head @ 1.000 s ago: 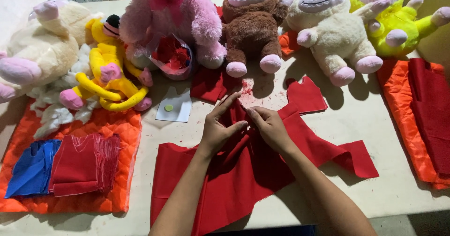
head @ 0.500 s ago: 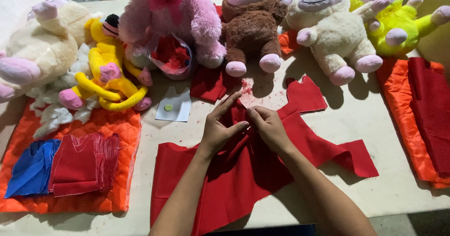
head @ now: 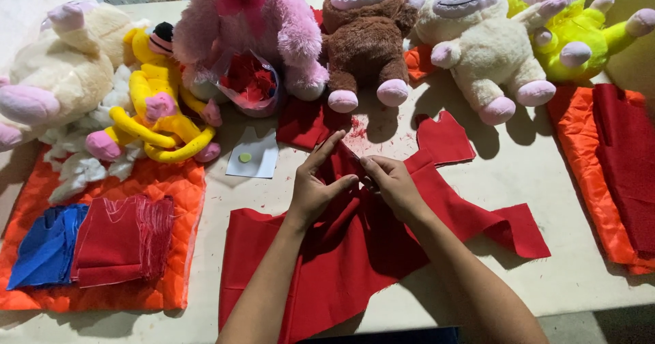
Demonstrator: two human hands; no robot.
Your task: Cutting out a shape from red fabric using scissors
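A large piece of red felt (head: 382,248) is being pinched at its bunched middle by the left hand (head: 315,187) and the right hand (head: 394,185), fingers pressed together, on the bench (head: 587,276) just before a brown plush toy (head: 365,40).

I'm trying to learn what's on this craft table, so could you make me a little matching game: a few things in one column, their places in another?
Things:
1. brown plush toy
2. blue cloth stack
3. red fabric
4. yellow-green plush toy

Places:
A. under both hands
B. far right of the back row
C. on the orange quilted mat, left
D. middle of the back row

Pairs: 1-D, 2-C, 3-A, 4-B
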